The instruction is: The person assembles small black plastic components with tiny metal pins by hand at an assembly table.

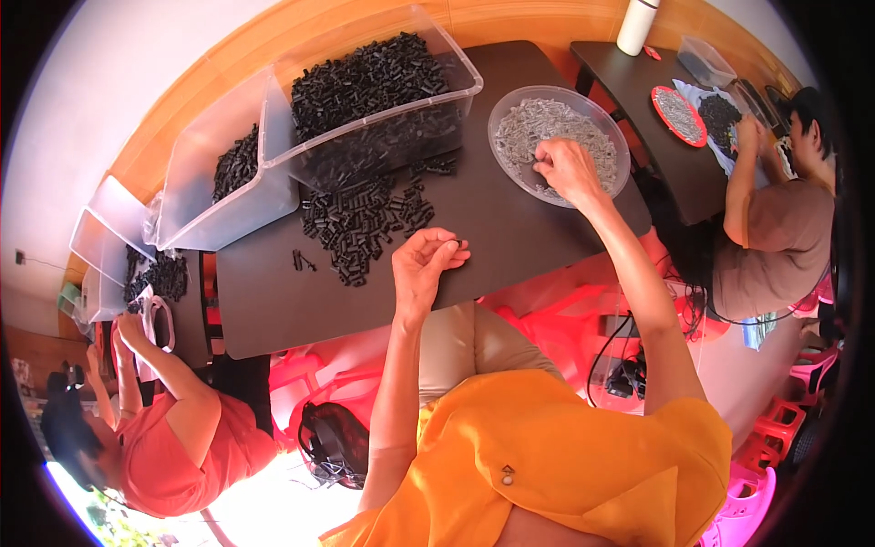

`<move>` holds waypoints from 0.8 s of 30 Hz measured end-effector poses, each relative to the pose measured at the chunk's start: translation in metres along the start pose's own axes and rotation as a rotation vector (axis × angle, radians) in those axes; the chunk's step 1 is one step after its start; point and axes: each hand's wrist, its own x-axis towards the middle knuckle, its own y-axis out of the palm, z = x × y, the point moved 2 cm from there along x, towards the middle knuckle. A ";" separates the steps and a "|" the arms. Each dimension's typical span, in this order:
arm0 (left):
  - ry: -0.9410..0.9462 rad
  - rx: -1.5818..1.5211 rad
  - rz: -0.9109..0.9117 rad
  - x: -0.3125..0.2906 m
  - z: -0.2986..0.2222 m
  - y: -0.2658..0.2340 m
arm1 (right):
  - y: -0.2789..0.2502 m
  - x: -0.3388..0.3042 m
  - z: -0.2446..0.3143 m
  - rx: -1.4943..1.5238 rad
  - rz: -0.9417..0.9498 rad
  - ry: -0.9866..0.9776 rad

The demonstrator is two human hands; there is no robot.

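Note:
My left hand (425,271) is raised over the near edge of the dark table, its thumb and fingers closed on a small black plastic piece (463,244). Over the round clear bowl (493,137), my right hand (569,170) reaches down with fingertips pinched among small silvery-clear pieces (547,118). Whatever those fingertips hold is too small to make out. Left of the bowl, a heap of short black tube-like pieces (365,228) lies on the table, with a few strays (303,262) beside it.
Behind the heap stands a large clear bin (383,128) full of black pieces. A second clear bin (205,223) adjoins it, partly filled. A co-worker in red (196,447) sits at left; another in brown (775,228) works at right beside a red-rimmed plate (700,137).

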 end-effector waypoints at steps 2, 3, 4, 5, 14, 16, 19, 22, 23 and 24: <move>-0.013 -0.009 -0.023 -0.002 -0.002 -0.004 | 0.005 0.007 0.000 -0.044 -0.012 -0.008; -0.003 -0.049 -0.020 -0.002 0.000 -0.006 | 0.007 0.007 0.002 -0.041 -0.009 -0.010; 0.009 -0.091 -0.014 -0.001 0.001 -0.007 | 0.006 0.008 0.003 -0.064 -0.017 -0.036; 0.011 -0.093 -0.014 -0.001 0.002 -0.008 | 0.006 0.009 0.004 -0.087 -0.025 -0.060; 0.026 -0.119 -0.016 -0.002 0.005 -0.010 | 0.005 0.017 -0.015 0.326 0.019 0.031; 0.053 -0.108 -0.020 0.000 0.003 -0.008 | 0.001 0.017 -0.018 0.574 0.088 0.138; -0.023 -0.020 -0.026 0.010 -0.001 0.000 | -0.009 0.009 -0.012 0.912 0.198 0.189; -0.021 0.072 0.081 0.041 -0.017 0.033 | -0.009 0.003 -0.022 1.173 0.276 0.277; -0.004 0.096 0.121 0.054 -0.023 0.044 | -0.008 0.004 -0.024 1.251 0.316 0.289; 0.012 0.120 0.161 0.067 -0.027 0.056 | -0.010 0.003 -0.025 1.278 0.310 0.292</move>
